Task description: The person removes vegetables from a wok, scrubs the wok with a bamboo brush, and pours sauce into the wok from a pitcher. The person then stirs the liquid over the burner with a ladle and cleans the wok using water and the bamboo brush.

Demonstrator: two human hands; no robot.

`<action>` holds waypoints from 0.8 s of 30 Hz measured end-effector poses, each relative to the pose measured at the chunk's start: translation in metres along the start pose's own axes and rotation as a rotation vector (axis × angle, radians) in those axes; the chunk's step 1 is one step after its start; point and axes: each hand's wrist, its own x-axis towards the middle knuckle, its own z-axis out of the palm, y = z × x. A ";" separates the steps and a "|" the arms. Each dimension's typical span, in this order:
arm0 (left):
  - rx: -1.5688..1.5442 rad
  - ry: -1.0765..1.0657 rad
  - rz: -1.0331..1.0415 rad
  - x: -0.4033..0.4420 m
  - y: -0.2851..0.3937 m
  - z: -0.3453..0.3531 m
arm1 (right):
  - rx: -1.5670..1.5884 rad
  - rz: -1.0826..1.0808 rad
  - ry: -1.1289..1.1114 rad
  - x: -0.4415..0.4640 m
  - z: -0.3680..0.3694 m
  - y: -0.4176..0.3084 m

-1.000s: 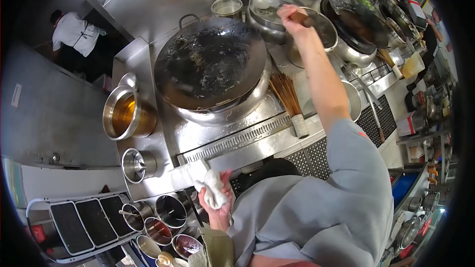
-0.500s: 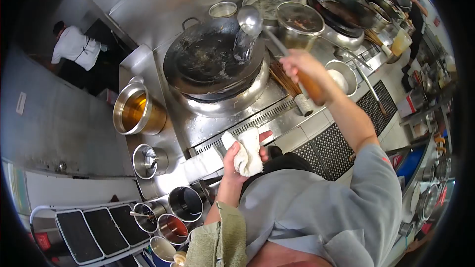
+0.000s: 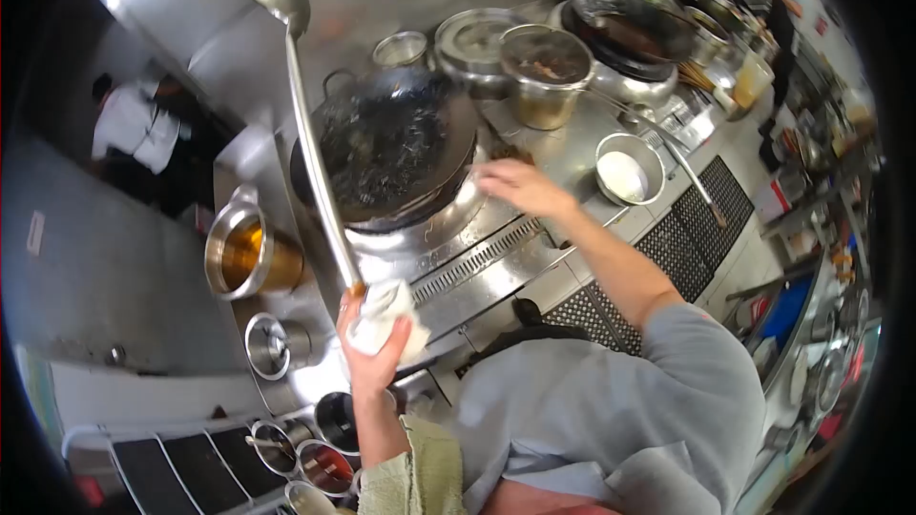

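Observation:
My left hand (image 3: 377,348) is closed around a folded white cloth (image 3: 393,310) and the wooden end of a long-handled steel ladle (image 3: 315,153). The ladle's bowl points up and away, above and left of a large black wok (image 3: 382,138). Rippling, shiny liquid shows in the wok, which sits on a round steel burner. My right hand (image 3: 520,188) is at the wok's right rim, beside a bamboo brush (image 3: 512,154) that is mostly hidden. Motion smears its fingers, so I cannot make out whether it grips the brush.
Left of the wok stands a pot of amber liquid (image 3: 250,257) and a small steel pot (image 3: 275,345). Sauce containers (image 3: 324,465) are at lower left. A bowl of white contents (image 3: 628,172) and a strainer pot (image 3: 546,67) lie right. Two people work farther off.
The ladle has passed from my right hand to my left and swung left, its water poured out into the wok. My right hand has moved left and down toward the brush.

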 end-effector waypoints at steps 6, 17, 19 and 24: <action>-0.661 0.255 -0.358 -0.174 -0.037 -0.065 | -0.540 0.477 -0.211 -0.094 0.000 0.171; -1.322 0.298 -0.556 -0.235 -0.113 -0.024 | 0.521 0.658 0.157 -0.078 -0.018 0.085; -1.240 0.259 -0.582 -0.221 -0.135 -0.032 | 0.513 0.546 0.221 -0.071 -0.029 0.052; -0.253 0.694 -0.885 -0.178 -0.130 -0.035 | 0.091 0.157 0.063 -0.003 -0.074 -0.019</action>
